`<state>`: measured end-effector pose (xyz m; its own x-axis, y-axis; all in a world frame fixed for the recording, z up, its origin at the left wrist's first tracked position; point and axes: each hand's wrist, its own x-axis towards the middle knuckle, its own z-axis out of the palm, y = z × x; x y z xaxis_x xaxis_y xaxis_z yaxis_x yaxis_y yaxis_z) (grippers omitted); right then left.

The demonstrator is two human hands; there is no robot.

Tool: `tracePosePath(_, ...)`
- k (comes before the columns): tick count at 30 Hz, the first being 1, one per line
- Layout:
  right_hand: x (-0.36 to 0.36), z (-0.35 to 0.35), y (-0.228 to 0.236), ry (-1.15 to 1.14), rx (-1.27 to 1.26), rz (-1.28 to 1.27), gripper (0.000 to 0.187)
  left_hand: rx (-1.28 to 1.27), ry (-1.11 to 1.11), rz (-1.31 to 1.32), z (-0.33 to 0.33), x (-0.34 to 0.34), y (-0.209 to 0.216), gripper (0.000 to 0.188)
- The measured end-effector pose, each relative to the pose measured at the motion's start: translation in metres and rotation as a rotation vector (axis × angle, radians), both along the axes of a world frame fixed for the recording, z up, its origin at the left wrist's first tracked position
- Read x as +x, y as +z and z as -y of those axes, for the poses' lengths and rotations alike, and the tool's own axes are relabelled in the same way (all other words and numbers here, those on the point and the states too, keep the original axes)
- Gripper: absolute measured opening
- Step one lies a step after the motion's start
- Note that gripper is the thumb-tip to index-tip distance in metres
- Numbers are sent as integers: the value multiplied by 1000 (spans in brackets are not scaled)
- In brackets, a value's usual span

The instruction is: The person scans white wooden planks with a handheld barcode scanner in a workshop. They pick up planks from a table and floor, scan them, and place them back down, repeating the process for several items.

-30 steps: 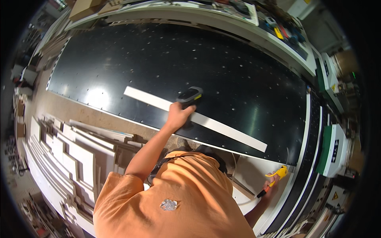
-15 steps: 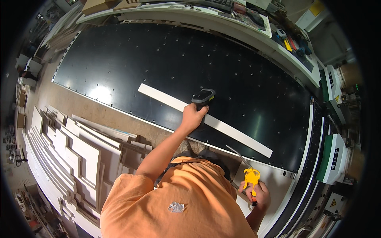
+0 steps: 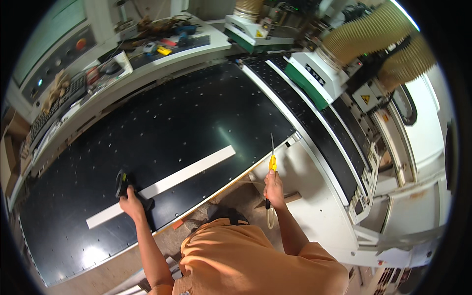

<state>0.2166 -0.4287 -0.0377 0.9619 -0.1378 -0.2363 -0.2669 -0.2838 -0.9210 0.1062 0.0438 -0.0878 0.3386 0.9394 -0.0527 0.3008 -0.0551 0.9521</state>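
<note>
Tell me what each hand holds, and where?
Left hand: a black handheld device, by its handle. Right hand: a yellow blow gun, by its handle.

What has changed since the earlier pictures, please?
The view has swung right, showing more of the ribbed hoses. Since half a second ago, the right grip has carried the yellow air gun rightward, its nozzle now past the right end of the white strip. Nothing was grasped or released; the left grip still holds the black scanner; the strip stays on the black table.
</note>
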Motion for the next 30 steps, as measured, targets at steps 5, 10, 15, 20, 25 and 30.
tracePosePath(5, -8, 19, -17, -157, 30, 112, 45, 198, -31, 81, -29, -6, -13, 49)
tracePosePath(10, -4, 69, -32, -699, 156, 164, 46, 185, 60, -189, -64, -16, -19, 74)
tracePosePath(15, 8, 124, -26, -1009, 288, 375, 49, 157, 74, -117, -86, -28, -32, 72)
tracePosePath(20, -3, 75, -1, 119, 90, -131, 52, 117, 32, -51, -108, -33, -58, 57)
tracePosePath(25, -52, -29, 66, 1075, 42, -439, 65, 525, -75, 2, -85, 3, -65, 39)
tracePosePath(30, -49, -48, 84, 997, 99, -236, 64, 457, -360, 135, -4, 108, -54, 39)
